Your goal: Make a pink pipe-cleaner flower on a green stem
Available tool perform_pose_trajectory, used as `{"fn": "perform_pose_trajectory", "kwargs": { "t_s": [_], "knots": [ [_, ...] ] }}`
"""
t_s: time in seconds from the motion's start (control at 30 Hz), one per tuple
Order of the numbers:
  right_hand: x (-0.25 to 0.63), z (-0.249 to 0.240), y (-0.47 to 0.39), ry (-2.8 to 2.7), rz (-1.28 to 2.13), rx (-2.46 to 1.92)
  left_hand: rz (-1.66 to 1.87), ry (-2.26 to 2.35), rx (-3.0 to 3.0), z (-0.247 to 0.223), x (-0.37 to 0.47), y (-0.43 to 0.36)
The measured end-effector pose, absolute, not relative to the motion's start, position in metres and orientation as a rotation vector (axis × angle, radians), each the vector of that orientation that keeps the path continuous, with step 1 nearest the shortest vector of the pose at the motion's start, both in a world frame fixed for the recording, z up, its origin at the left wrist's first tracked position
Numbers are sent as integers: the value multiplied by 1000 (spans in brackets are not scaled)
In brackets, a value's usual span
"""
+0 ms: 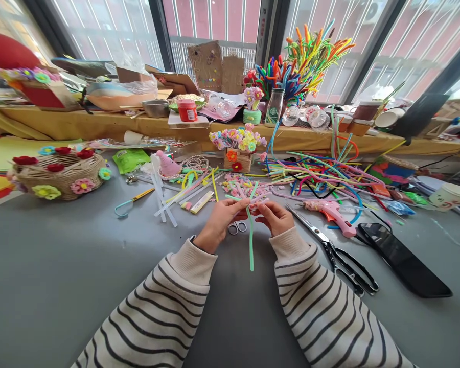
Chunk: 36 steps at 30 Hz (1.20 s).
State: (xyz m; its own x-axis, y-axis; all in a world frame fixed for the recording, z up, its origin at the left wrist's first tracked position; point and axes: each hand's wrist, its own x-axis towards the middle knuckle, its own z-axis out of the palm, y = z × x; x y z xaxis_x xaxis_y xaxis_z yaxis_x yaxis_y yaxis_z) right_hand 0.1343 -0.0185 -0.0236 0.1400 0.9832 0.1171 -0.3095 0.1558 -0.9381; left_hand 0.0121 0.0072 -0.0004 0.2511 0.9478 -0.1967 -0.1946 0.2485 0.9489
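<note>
Both hands meet above the middle of the grey table. My left hand point(223, 223) is closed, thumb and fingers pinching green and pink pipe cleaners where they cross. One green pipe cleaner point(251, 245) hangs down toward me from between the hands. My right hand point(275, 217) is closed too, its fingertips on the pink pipe cleaner point(261, 198) at the right of the crossing. The exact grip is partly hidden by the fingers. Small scissors point(237, 228) lie on the table just beneath, between the hands. Behind them is a pile of small pastel pieces point(233, 183).
To the right lie large scissors point(329, 245), a pink glue gun point(335, 214) and a black phone point(406, 263). Loose pipe cleaners point(310, 171) spread behind. Leftward are glue sticks point(159, 191), a hooked tool point(134, 202) and a flower-trimmed basket point(61, 179). A cluttered ledge point(118, 122) runs along the windows.
</note>
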Motion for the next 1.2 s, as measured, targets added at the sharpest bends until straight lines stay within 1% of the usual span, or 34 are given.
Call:
{"fn": "perform_pose_trajectory", "kwargs": {
  "t_s": [0.13, 0.33, 0.63, 0.73, 1.0, 1.2],
  "knots": [
    [134, -25, -17, -908, 1194, -912, 987, 1014, 1033, -1, 13, 6],
    [133, -28, -14, -902, 1067, -903, 977, 1024, 1063, -3, 14, 6],
    [136, -30, -16, -1221, 595, -1152, 931, 1025, 1022, -3, 13, 6],
    [137, -33, -15, -1245, 496, -1214, 920, 1029, 1010, -2, 13, 6],
    [138, -33, -14, -1152, 542, -1130, 878, 885, 993, -3, 11, 5],
    [140, -32, -16, -1234, 447, -1187, 921, 880, 935, -3, 11, 7]
  ]
}}
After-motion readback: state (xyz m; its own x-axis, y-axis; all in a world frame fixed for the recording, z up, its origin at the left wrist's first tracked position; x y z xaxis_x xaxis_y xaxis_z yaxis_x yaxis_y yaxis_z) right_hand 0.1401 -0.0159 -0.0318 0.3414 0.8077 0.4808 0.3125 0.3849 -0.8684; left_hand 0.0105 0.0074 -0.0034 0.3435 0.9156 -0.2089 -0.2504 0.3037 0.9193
